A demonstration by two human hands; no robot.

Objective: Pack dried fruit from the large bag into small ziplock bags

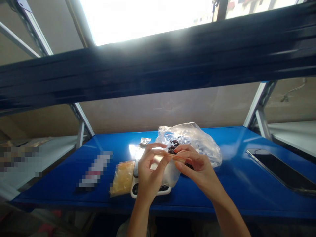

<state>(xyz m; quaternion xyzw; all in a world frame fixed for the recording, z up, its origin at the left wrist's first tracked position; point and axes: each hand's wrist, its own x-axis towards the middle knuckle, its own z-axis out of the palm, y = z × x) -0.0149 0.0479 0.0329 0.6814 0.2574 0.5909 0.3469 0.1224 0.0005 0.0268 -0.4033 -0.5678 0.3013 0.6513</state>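
A small clear zip bag point(171, 175) with an orange-red strip along its top hangs between my two hands. My left hand point(149, 171) pinches the strip between thumb and fingers from the left side. On the other side, my right hand point(201, 165) has its thumb and fingers closed on the same top edge. A white kitchen scale point(133, 193) lies on the blue shelf beneath, mostly hidden by my left hand and the bag. Just beyond my fingers is a large crumpled clear plastic bag point(201, 140) with dark dried pieces point(173, 146) in it.
Left of the scale lies a stack of zip bags point(122, 179). A phone point(283, 169) rests at the right of the blue shelf point(232, 187). A blurred-out item point(96, 171) is at left. Small crinkled foil point(144, 141) is behind the scale. A dark blue beam point(158, 65) crosses overhead.
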